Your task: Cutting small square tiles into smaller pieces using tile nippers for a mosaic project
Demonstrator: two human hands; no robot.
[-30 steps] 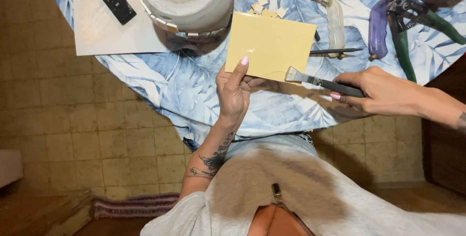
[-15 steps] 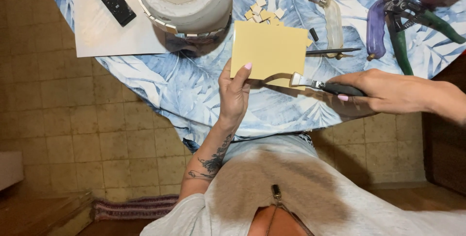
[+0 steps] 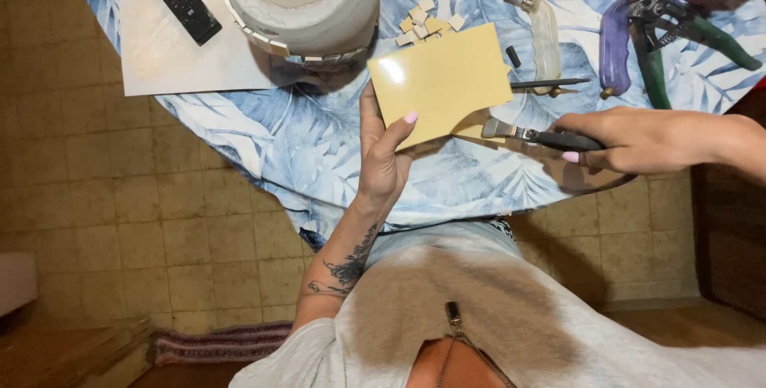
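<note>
The left hand pinches a yellow tile above the table edge while the right hand grips a cutter at its lower corner; uneven pressure could likely snap the tile crookedly.

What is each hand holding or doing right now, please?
Left hand: closed on the yellow tile, gripping its lower edge.
Right hand: closed on the black-handled cutting tool.

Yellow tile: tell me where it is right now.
In the head view the yellow tile is just right of centre, held above the leaf-print tablecloth by the left hand, beside the grey pot, with the right hand's cutter at its lower right edge.
</note>
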